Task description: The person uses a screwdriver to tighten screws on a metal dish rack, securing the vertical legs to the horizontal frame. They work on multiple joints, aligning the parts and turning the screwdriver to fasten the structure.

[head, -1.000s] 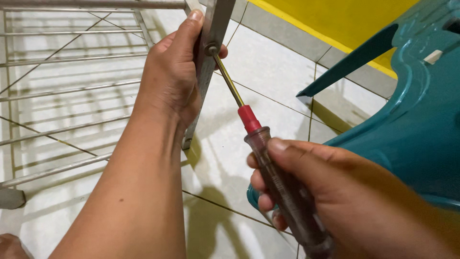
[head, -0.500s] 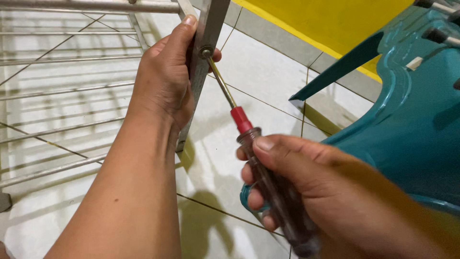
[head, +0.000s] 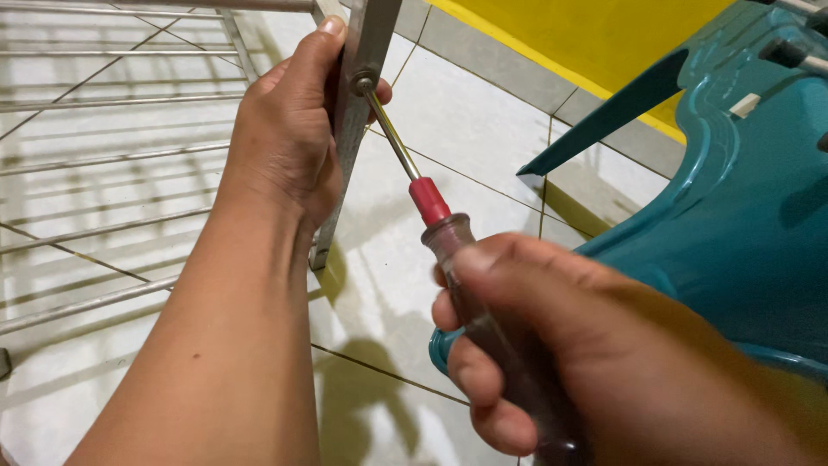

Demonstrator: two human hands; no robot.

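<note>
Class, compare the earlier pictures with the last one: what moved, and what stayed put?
Very little moved: the view drifted slightly. The left hand still grips the metal bar; the right hand still holds the screwdriver, tip on the screw. Nothing was let go.

Two hands showing, left hand [head: 285,138] and right hand [head: 561,345], one screwdriver [head: 448,250] with red collar, one screw [head: 363,85], one flat metal bar [head: 354,112], one wire rack [head: 112,155], one teal plastic chair [head: 733,216] standing.

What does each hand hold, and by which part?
Right hand grips the screwdriver by its handle; left hand clasps the metal bar beside the screw.
</note>
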